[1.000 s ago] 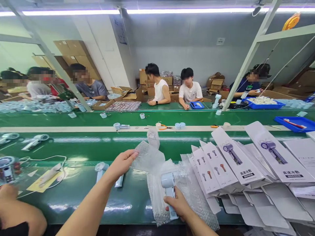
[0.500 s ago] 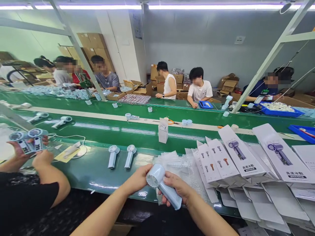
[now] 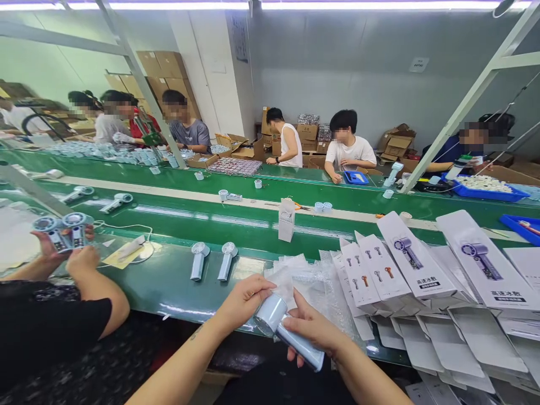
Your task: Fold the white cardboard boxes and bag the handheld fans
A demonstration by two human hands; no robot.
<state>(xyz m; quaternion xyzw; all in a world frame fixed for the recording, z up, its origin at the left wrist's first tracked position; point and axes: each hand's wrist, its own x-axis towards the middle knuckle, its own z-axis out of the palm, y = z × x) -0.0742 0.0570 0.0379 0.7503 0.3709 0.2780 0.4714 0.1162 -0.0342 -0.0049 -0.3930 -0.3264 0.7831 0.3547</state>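
A light-blue handheld fan (image 3: 270, 316) is tilted in front of me, its round head to the left and its handle slanting down to the right. My right hand (image 3: 314, 326) is closed around the handle. At the top of the fan head, a translucent plastic bag (image 3: 282, 280) stands up, and the fingers of my left hand (image 3: 248, 301) pinch its edge. How much of the fan the bag covers, I cannot tell. Two more light-blue fans (image 3: 228, 261) lie on the green bench just beyond my left hand.
To my right lie stacked white printed boxes (image 3: 415, 264), beside several clear bags (image 3: 307, 275). A white carton (image 3: 287, 220) stands on the green conveyor (image 3: 236, 222). On the left, a co-worker's hands (image 3: 82, 261) hold two fans. More people sit along the far side.
A translucent bag now shows above the fan head, pinched by my left hand. The fan has turned, and its grille no longer faces me. My right hand still grips the handle.
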